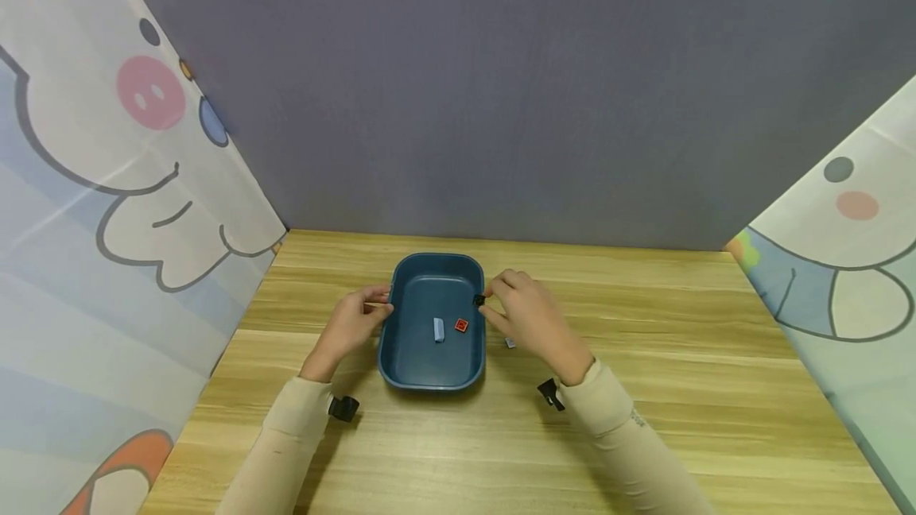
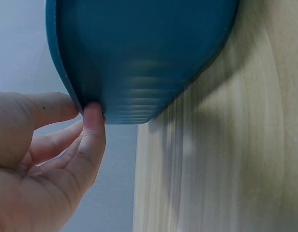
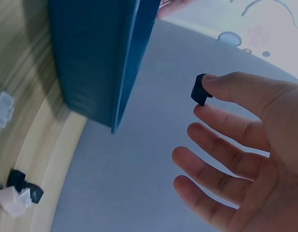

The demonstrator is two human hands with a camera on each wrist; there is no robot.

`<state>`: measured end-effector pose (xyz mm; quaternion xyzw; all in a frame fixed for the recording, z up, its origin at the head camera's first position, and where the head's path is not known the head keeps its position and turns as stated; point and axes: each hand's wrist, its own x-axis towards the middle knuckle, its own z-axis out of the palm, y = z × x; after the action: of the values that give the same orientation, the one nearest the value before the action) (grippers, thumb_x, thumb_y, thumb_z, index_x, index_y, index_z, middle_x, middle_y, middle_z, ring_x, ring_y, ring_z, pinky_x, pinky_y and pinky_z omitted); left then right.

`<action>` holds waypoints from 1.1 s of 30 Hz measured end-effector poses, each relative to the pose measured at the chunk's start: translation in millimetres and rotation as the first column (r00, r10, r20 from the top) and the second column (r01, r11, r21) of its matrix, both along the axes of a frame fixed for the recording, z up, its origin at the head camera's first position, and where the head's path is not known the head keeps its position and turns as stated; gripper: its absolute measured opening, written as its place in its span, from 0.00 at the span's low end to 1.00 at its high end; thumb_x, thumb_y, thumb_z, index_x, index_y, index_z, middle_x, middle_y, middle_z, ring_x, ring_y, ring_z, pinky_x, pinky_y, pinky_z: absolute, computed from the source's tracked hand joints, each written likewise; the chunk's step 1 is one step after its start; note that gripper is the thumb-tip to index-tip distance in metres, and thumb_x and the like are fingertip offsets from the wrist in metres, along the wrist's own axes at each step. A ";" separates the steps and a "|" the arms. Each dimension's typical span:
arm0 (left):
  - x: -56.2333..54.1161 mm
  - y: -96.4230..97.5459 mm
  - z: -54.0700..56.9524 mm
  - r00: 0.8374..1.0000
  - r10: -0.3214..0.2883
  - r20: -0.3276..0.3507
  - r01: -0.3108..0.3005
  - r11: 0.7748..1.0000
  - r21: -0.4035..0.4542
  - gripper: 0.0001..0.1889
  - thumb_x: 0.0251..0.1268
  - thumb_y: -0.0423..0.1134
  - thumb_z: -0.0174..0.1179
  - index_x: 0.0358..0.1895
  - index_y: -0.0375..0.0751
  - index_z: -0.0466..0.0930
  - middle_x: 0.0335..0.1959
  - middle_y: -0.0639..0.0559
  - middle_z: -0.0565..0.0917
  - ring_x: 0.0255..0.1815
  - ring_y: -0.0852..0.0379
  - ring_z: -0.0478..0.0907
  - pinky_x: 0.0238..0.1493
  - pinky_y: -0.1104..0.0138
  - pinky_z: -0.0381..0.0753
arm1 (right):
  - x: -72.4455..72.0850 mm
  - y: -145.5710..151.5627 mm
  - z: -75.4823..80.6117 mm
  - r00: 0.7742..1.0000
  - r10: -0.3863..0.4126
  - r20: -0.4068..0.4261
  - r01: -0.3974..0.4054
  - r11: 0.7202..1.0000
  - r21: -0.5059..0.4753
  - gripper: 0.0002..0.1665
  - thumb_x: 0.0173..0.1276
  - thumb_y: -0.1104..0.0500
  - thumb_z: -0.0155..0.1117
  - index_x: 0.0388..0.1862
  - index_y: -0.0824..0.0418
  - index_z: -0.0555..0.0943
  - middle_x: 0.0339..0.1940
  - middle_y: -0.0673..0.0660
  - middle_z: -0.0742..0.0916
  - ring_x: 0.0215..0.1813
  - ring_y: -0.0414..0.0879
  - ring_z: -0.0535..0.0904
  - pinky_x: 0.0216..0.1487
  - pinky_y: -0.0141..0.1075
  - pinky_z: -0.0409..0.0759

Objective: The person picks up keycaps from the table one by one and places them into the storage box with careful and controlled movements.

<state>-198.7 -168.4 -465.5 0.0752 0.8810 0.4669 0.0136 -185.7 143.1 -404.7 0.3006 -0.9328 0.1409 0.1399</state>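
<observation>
A dark blue rectangular bin (image 1: 422, 360) with rounded corners stands on the table. My left hand (image 1: 351, 324) pinches its left rim between thumb and finger, as the left wrist view shows from below the rim. My right hand (image 1: 525, 312) holds a small black plastic piece (image 3: 201, 89) between thumb and index fingertip, the other fingers spread apart. In the head view this piece overlaps the bin's right rim. On the bin's floor lie a light blue oblong piece (image 1: 439, 330) and a small red square piece (image 1: 461, 325).
Right of the bin, partly under my right hand, a small whitish piece (image 1: 510, 342) lies on the wooden table (image 1: 680, 356). Black pieces (image 3: 33, 191) and a pale piece (image 3: 12, 202) sit together near the table edge. A grey panel (image 1: 501, 102) rises behind.
</observation>
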 end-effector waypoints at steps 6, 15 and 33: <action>-0.3 0.2 0.8 1.000 0.000 0.002 0.000 1.000 0.000 0.21 0.72 0.34 0.60 0.65 0.32 0.76 0.53 0.37 0.83 0.49 0.40 0.81 0.48 0.52 0.82 | 2.6 -7.3 0.4 1.000 0.021 0.000 -0.021 1.000 0.012 0.12 0.67 0.53 0.72 0.43 0.59 0.86 0.44 0.54 0.84 0.44 0.50 0.80 0.43 0.42 0.81; -1.9 -0.6 0.2 1.000 -0.003 -0.009 0.003 1.000 0.000 0.20 0.72 0.32 0.60 0.64 0.30 0.76 0.52 0.35 0.83 0.49 0.38 0.82 0.48 0.52 0.82 | 4.3 -9.1 1.0 0.999 0.036 -0.010 -0.036 0.999 -0.010 0.13 0.68 0.52 0.72 0.44 0.59 0.86 0.45 0.54 0.84 0.45 0.50 0.80 0.46 0.43 0.81; -1.6 -0.8 -0.5 1.000 -0.001 -0.001 0.001 1.000 -0.002 0.21 0.72 0.33 0.60 0.65 0.31 0.76 0.52 0.35 0.83 0.48 0.39 0.82 0.48 0.51 0.83 | -3.4 25.2 -5.9 0.999 -0.034 0.022 0.036 0.997 -0.070 0.12 0.66 0.58 0.73 0.44 0.63 0.85 0.44 0.56 0.85 0.47 0.53 0.81 0.50 0.47 0.80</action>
<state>-200.3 -169.2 -466.0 0.0758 0.8815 0.4659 0.0132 -189.0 168.3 -410.5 0.2776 -0.9339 0.1743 0.1430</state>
